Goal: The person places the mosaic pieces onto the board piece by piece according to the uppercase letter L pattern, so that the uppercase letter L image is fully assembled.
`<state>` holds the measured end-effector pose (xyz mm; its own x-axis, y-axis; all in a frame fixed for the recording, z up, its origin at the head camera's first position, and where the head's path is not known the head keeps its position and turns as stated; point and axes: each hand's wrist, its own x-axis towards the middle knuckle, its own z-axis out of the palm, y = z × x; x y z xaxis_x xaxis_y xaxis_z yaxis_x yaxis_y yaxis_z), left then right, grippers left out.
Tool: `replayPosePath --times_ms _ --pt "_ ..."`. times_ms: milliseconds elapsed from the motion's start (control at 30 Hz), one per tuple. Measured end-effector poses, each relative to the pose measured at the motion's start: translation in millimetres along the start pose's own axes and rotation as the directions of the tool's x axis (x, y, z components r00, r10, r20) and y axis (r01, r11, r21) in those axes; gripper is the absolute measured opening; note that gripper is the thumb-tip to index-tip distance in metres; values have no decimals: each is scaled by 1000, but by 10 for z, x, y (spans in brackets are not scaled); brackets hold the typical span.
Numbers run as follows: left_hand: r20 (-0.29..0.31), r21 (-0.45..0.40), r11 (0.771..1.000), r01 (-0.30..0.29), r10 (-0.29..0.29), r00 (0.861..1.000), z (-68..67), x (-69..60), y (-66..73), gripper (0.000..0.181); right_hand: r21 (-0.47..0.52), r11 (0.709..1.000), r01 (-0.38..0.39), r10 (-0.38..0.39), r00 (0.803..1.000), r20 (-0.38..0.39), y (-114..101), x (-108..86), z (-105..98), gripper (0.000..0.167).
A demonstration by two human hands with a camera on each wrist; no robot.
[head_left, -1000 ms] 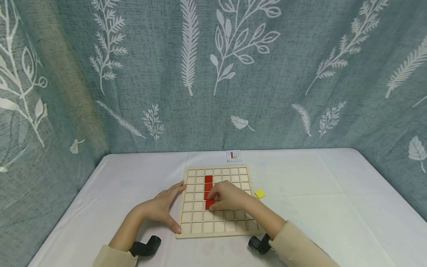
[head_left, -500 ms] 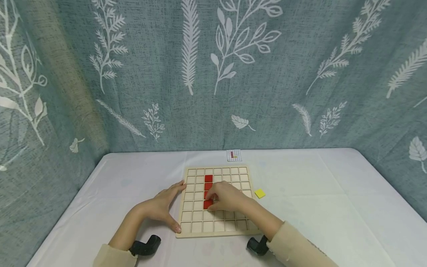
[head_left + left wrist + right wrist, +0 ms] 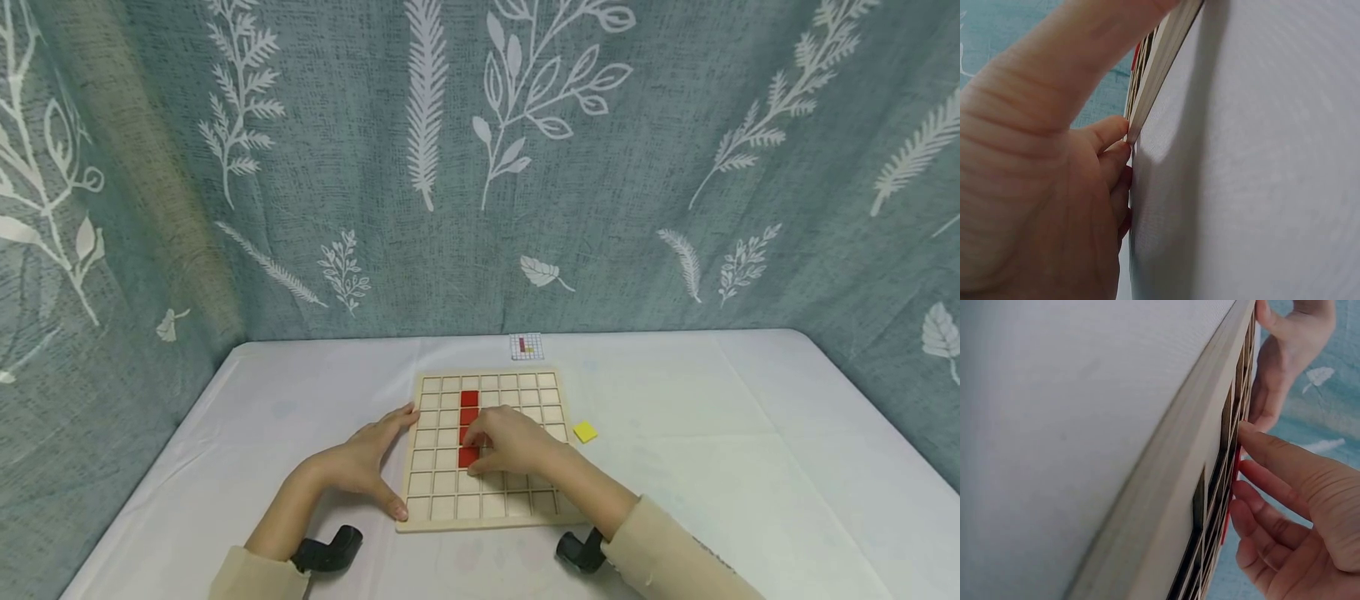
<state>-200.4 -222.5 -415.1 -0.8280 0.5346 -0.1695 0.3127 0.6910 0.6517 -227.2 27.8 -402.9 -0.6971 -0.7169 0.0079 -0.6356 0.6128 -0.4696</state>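
On the white-covered table (image 3: 712,467), a wooden grid board (image 3: 491,526) lies flat, with four red tiles (image 3: 469,398) in one line down its third column from the left, from the second row to the fifth. The right hand (image 3: 517,444) reaches over the board, its fingers curled, and pinches the nearest tile (image 3: 466,458) between thumb and fingertips. The left hand (image 3: 356,463) has its fingers extended and its thumb spread away from them; thumb and fingertips touch the board's left edge, the thumb by the near corner. A yellow tile (image 3: 585,431) lies just beside the board's right edge. Beyond the board, at the table's far edge, is a small card (image 3: 527,347) printed with a grid, a red bar and a yellow mark. Behind hangs a blue-green curtain (image 3: 360,167) with white leaf patterns.
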Motion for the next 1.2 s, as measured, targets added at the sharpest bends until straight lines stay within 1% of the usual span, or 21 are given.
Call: replayPosePath --times_ms 200,367,500,633,733,833,967,1200 --pt "5 -6 1000 -10 10 1000 -1 -1 -5 123 -1 1000 -13 13 1000 10 13 -41 -29 28" --pt "3 -6 1000 -10 10 1000 2 -3 -8 124 55 998 2 -4 999 40 17 -88 -111 24" --pt "-3 -5 1000 -11 11 1000 11 3 -15 125 123 992 21 -35 993 111 33 -141 -188 21" --pt "-8 1 1000 -13 13 1000 21 10 -24 126 183 983 20 -57 978 199 46 -200 -260 18" --pt "-11 3 1000 -12 12 1000 24 12 -26 126 199 980 30 -77 970 229 58 -248 -318 17" --pt "-7 -2 1000 -12 12 1000 22 11 -23 126 212 976 47 -97 967 235 85 -315 -380 19" --pt "-8 -3 1000 -16 16 1000 19 6 -17 126 238 970 46 -102 968 230 167 -437 -442 22" --pt "-4 -8 1000 -24 24 1000 17 -2 -11 126 271 962 4 -63 976 207 387 -699 -478 25"
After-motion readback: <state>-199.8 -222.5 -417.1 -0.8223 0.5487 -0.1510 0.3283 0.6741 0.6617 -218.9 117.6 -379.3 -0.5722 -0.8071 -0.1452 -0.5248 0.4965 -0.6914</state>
